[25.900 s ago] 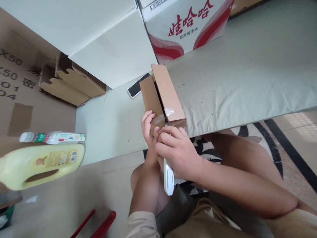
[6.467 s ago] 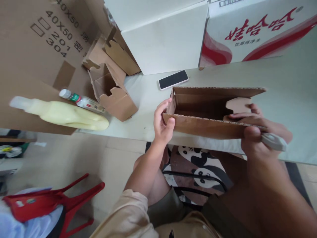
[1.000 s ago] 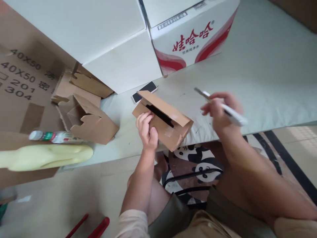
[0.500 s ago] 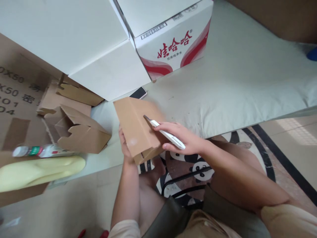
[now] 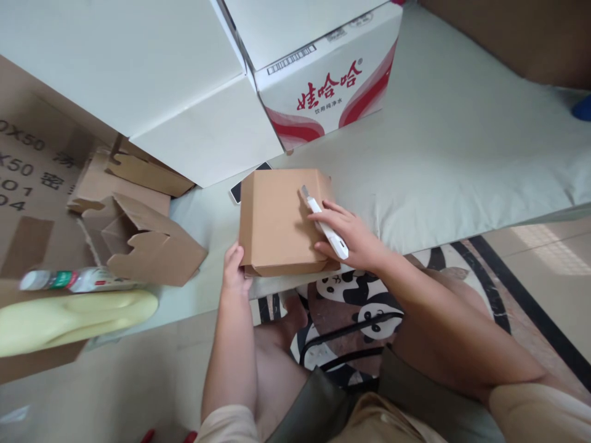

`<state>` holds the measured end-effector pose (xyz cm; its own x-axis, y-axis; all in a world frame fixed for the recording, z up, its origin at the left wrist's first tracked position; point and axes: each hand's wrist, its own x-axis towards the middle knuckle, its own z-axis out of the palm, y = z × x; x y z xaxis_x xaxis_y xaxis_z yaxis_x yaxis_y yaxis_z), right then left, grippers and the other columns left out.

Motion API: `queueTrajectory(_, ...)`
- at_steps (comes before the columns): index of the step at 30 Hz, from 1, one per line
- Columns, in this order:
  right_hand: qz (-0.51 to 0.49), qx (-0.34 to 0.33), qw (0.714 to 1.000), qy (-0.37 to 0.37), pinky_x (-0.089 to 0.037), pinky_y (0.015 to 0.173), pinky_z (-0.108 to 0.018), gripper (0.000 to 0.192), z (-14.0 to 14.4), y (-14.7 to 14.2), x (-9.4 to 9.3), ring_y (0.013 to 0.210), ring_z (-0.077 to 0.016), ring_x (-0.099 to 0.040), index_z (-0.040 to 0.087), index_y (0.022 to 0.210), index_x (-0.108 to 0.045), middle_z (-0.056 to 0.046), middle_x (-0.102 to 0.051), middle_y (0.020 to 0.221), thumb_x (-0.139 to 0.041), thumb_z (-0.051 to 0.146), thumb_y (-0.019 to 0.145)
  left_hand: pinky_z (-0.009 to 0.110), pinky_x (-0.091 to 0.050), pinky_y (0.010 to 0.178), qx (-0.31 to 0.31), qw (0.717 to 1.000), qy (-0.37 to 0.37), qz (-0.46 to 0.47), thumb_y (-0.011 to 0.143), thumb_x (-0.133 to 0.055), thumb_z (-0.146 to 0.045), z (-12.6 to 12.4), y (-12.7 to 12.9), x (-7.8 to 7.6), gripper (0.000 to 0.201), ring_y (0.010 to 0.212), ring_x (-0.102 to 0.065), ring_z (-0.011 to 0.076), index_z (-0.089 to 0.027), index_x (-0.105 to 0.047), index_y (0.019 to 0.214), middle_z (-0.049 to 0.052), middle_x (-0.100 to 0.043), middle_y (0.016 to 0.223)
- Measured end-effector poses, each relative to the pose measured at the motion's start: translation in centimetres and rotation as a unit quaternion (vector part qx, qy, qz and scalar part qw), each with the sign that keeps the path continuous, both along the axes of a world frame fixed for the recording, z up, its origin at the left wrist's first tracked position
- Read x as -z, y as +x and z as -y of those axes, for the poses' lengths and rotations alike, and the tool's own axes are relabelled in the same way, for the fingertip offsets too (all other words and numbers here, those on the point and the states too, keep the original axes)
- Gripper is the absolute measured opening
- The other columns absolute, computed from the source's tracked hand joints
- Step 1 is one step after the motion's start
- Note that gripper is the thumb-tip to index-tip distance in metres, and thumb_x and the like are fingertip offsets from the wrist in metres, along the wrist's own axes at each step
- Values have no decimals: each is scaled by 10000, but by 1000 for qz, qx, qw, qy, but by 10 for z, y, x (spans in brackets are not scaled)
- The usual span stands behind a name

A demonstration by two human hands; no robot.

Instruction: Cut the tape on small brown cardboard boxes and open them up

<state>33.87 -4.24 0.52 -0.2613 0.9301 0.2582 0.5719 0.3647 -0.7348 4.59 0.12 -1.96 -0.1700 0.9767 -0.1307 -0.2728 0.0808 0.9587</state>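
Note:
A small brown cardboard box lies at the front edge of the cloth-covered surface, its broad face turned up. My left hand grips its lower left corner, with some fingers hidden behind the cardboard. In my right hand is a white utility knife, held like a pen. Its blade is out and points away from me over the upper right part of the box. Whether the blade touches the cardboard I cannot tell. Behind the box a phone is partly covered.
Large white cartons stand along the back. To the left are an open cardboard box, a plastic bottle and a pale yellow curved object. A panda-patterned mat lies below the edge of the pale green cloth.
The box has turned from a tilted position so that its broad face is up, and moved slightly right. My right hand and the knife have shifted up and right with it.

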Motion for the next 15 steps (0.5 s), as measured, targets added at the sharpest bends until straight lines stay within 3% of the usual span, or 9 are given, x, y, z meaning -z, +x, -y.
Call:
queueTrajectory(3,22,159,987,-18,-473,1007,-652,419,-8,9,5,1295,-401,-586,237,1339,-570,-153,-670,1346,-485,382,955,278,-538,626,-40,999,-29,-1,453,-938,-404,-9,2,-3,422,698,-687,182,-184,-693,717,39,-749,792)
queueTrajectory(6,90,264,957,-75,-446,992,-720,510,-14,22,16,1285,-457,-570,210,1391,-556,-189,-682,1304,-537,293,888,258,-504,586,-81,996,-31,3,433,-938,-361,-14,2,-1,410,647,-656,152,-183,-669,685,15,-726,739)
queueTrajectory(11,171,262,945,-91,-293,1095,-807,652,-13,31,39,1498,-521,-309,231,1508,-488,-187,-472,1570,-521,196,858,245,-483,614,-105,994,-10,9,497,-916,-401,-14,4,4,420,661,-639,128,-180,-619,695,-5,-700,735)
queueTrajectory(13,178,218,954,-103,-243,1116,-827,644,-12,29,42,1526,-544,-231,240,1491,-518,-177,-395,1626,-565,251,849,249,-494,677,-118,993,2,20,543,-900,-403,-14,5,6,405,711,-649,127,-181,-608,713,-6,-705,772)
queueTrajectory(15,169,133,970,-115,-221,1144,-818,685,-12,24,40,1548,-538,-172,245,1501,-509,-159,-353,1656,-612,326,829,250,-497,732,-115,993,10,32,589,-881,-409,-14,6,7,380,761,-656,127,-184,-615,741,-6,-712,813)
